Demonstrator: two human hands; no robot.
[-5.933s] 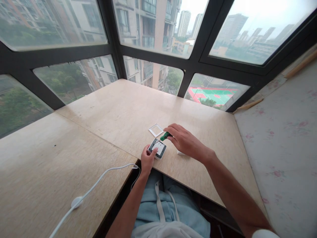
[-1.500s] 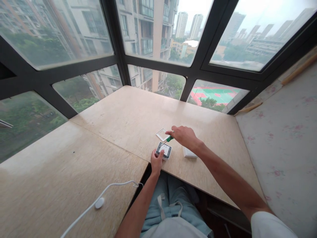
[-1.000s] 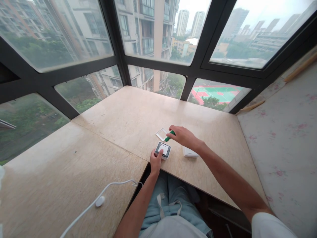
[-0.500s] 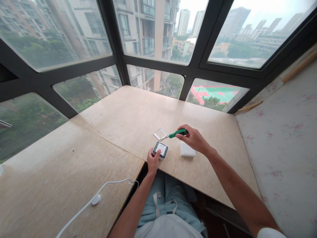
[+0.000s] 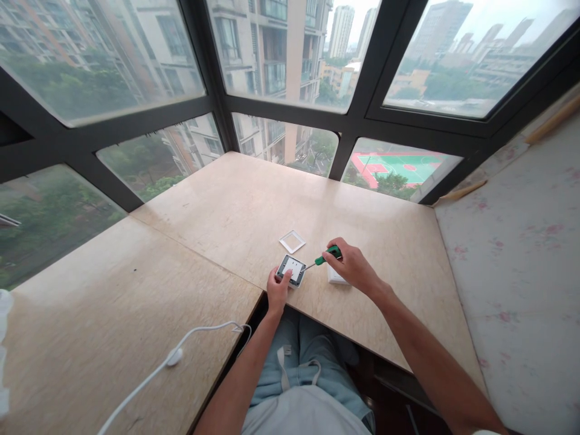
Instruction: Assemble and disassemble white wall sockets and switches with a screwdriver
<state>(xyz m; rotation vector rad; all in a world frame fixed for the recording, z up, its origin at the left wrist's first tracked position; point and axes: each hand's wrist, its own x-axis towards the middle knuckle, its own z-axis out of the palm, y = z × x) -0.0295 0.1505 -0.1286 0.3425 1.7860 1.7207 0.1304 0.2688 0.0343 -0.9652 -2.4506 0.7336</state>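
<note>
A small grey-and-white wall socket module point(image 5: 292, 269) lies near the front edge of the wooden table point(image 5: 235, 205). My left hand point(image 5: 277, 292) grips its near-left corner with the thumb on top. My right hand point(image 5: 353, 266) is closed round a green-handled screwdriver point(image 5: 327, 256); the metal tip points left and touches the module's right side. A white cover plate point(image 5: 336, 278) lies just under my right hand, partly hidden. A white square frame point(image 5: 292, 241) rests on the table behind the module.
A white cable with an inline switch point(image 5: 173, 357) runs across the lower left board. Dark window frames point(image 5: 357, 103) wall in the table's far side. A flowered mattress point(image 5: 521, 254) lies to the right. My lap sits in the gap below.
My right hand lifted the screwdriver off the module's top edge, swung it out to the right, then brought its tip down to the module's right side. My left hand stayed on the module.
</note>
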